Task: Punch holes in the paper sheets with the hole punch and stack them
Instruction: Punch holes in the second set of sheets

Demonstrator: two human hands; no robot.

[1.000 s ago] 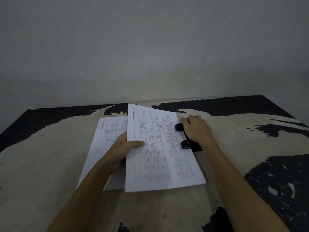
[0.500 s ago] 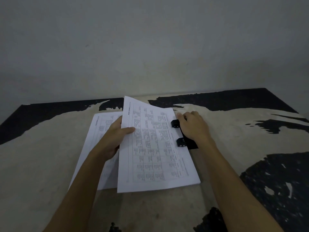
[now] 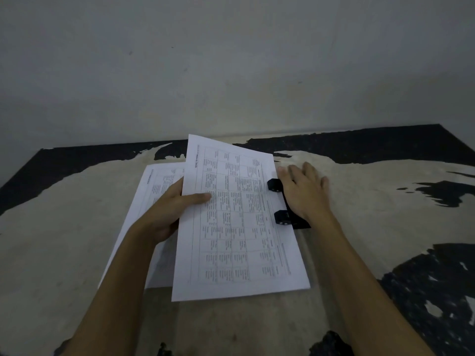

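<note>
A printed paper sheet (image 3: 239, 227) with a table on it is held up at its left edge by my left hand (image 3: 169, 209), thumb on top and fingers beneath. Its right edge sits at the two black heads of the hole punch (image 3: 279, 201). My right hand (image 3: 305, 194) lies flat on top of the punch, fingers spread and extended, covering most of it. Under and left of the held sheet, a second printed sheet (image 3: 151, 196) lies flat on the table.
The table (image 3: 372, 227) has a worn top, pale with black patches. A plain wall rises right behind its far edge. The black table edge shows at far left and far right.
My left hand has tilted the held sheet, raising its left side. My right hand's fingers have uncurled and now lie flat over the punch.
</note>
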